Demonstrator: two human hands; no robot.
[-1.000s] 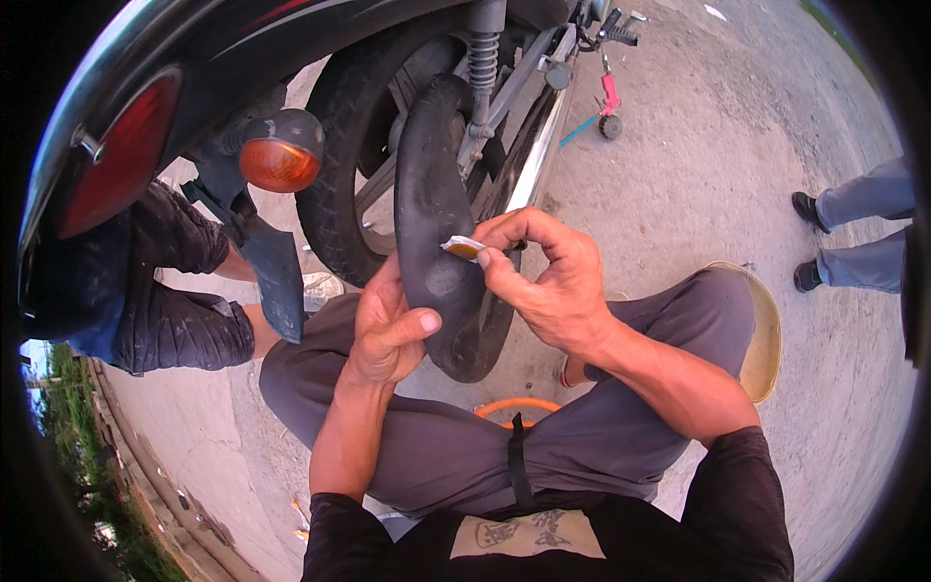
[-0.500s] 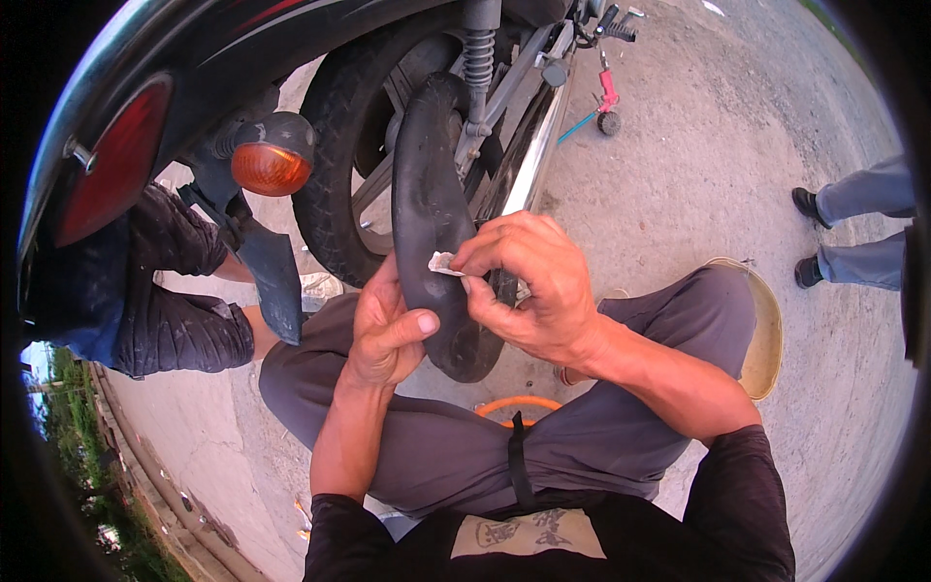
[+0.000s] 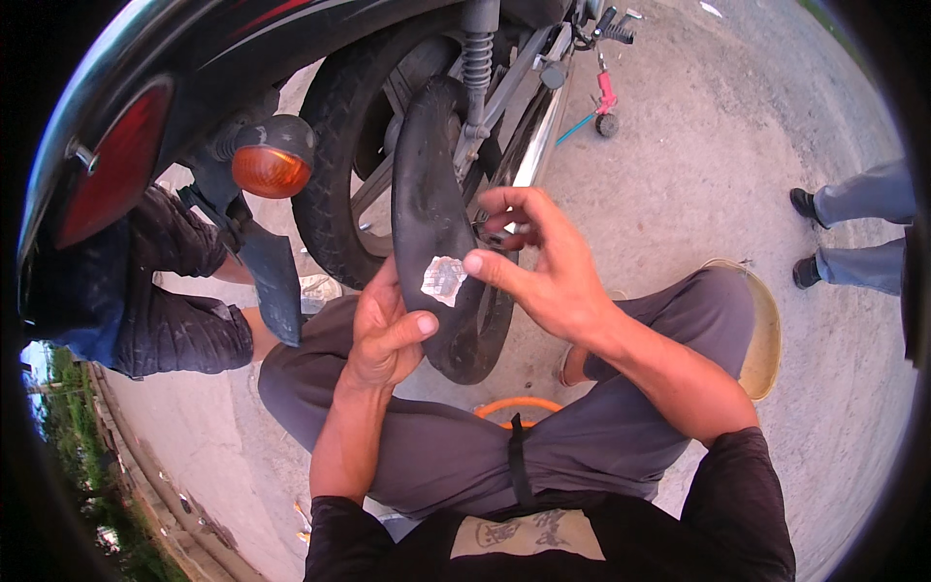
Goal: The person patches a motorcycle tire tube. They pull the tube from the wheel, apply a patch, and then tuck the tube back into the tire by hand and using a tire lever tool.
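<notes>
A black inner tube hangs beside the motorcycle's rear wheel, its lower end over my lap. My left hand grips the tube's lower left side, thumb on the near face and fingers behind it. A small ragged-edged whitish patch, with greyish marks, lies against the tube's face. My right hand has its thumb and fingers apart, slightly blurred, and holds nothing that I can see. Its thumb tip is at the patch's upper right edge; whether it touches is unclear.
An orange turn signal and mudguard jut out on the left, with another person's legs behind. An orange-rimmed container sits below the tube. Another person's legs stand at right. A pink-and-black tool is beyond the motorcycle.
The patch, pinched and partly raised by my right hand before, now lies flatter on the tube. My right fingers have spread and moved up from it. The left hand's grip is unchanged.
</notes>
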